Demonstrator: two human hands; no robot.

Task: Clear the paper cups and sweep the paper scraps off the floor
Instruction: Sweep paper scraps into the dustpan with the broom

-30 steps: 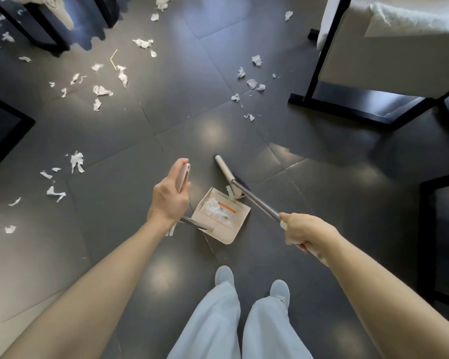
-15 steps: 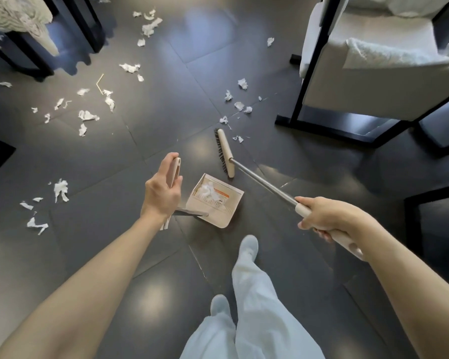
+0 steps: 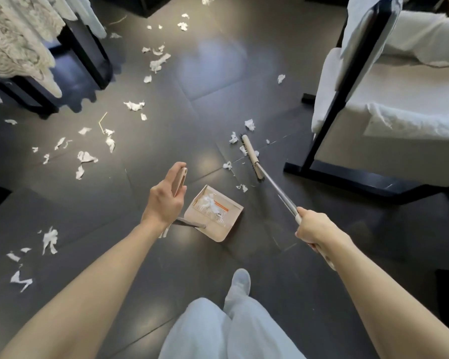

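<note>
My left hand (image 3: pixel 165 200) grips the beige top of the dustpan's long handle. The beige dustpan (image 3: pixel 214 216) rests on the dark floor just right of that hand, with white scraps in it. My right hand (image 3: pixel 318 228) holds the broom's metal pole. The broom head (image 3: pixel 250 158) lies on the floor ahead, among a few paper scraps (image 3: pixel 233 138). More paper scraps (image 3: pixel 86 156) lie scattered over the floor to the left and far ahead. No paper cup is visible.
A white cushioned chair with a black frame (image 3: pixel 329 117) stands at the right, its base close to the broom head. A black table leg (image 3: pixel 88 50) under a lace cloth stands at the upper left. My legs and shoe (image 3: pixel 240 282) are at the bottom.
The broom head has moved away from the dustpan, forward and right to the scraps near the chair. I have stepped forward, and the dustpan stays by my left hand.
</note>
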